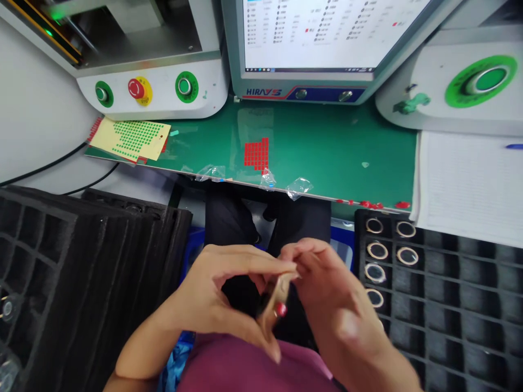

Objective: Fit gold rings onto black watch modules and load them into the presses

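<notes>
My left hand [223,291] is closed around a gold-rimmed watch case [274,311], gripping it edge-on between thumb and fingers above my lap. A red dot, perhaps a sticker or cap, shows on the case's side. My right hand [330,294] is beside it, its bent fingertips close to the upper end of the case and its thumb standing apart. Whether those fingertips touch the case is hard to make out, as both hands are slightly blurred. To the right, a black foam tray [457,305] carries several round gold-rimmed pieces [377,251] in its left columns.
On the green bench mat [327,147] lie a red sticker sheet [256,154] and a cream card with green dots [133,139]. Behind stand a monitor [302,81] and machines with buttons [187,86]. Stacked foam trays [110,272] rise on the left; paper sheets [469,185] lie right.
</notes>
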The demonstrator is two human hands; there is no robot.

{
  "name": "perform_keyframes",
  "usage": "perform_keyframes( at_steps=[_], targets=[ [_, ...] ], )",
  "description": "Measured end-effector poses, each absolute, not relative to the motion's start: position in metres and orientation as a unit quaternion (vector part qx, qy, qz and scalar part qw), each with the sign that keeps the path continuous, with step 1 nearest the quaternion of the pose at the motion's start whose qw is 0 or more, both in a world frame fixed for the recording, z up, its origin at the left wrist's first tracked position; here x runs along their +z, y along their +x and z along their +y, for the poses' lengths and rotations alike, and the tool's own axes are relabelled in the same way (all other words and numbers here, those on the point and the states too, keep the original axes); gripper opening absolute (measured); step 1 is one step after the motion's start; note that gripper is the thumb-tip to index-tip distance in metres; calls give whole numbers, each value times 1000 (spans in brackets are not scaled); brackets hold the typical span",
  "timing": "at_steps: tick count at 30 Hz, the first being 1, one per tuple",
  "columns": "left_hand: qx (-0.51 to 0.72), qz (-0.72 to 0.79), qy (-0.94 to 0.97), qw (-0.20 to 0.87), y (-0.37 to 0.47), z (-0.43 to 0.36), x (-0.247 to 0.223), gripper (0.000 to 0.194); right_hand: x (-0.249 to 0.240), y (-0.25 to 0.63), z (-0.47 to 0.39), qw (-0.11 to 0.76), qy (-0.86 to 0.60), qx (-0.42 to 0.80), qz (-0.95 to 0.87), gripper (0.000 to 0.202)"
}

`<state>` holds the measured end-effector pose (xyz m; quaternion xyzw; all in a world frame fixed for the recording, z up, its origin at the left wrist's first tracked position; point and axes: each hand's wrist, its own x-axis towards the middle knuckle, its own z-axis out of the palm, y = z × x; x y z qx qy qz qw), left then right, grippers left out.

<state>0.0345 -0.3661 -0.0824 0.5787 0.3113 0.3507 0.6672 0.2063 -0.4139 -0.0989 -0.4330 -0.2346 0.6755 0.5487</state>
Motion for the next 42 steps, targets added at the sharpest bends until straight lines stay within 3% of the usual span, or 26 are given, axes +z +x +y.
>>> perform_keyframes(
  at_steps=[3, 5, 11, 24, 31, 37, 42],
  targets=[
    [314, 281, 395, 816, 37, -371, -90, 41, -100, 211, -409, 612, -468, 593, -234, 36],
    [304, 268, 304, 862, 42, -375, -92, 33, -103, 211, -408, 621, -484, 574, -226, 23],
    [356, 299, 255, 848, 63, -382, -92, 32, -103, 199, -413, 608, -447, 614, -231, 10],
    [375, 414, 524, 643, 71, -395, -94, 19, -91, 179, -412, 566, -433, 675, -189, 16],
    [358, 386, 700, 483, 69, -390, -83, 9, -86, 169, -408, 613, -416, 652, -162, 14],
    [336, 375, 777, 377, 68, -392, -85, 15, -83, 162, -410, 631, -439, 625, -137, 20],
    [359, 344, 780, 380, 70, -390, -85, 15, -86, 167, -414, 627, -440, 620, -168, 20]
  ],
)
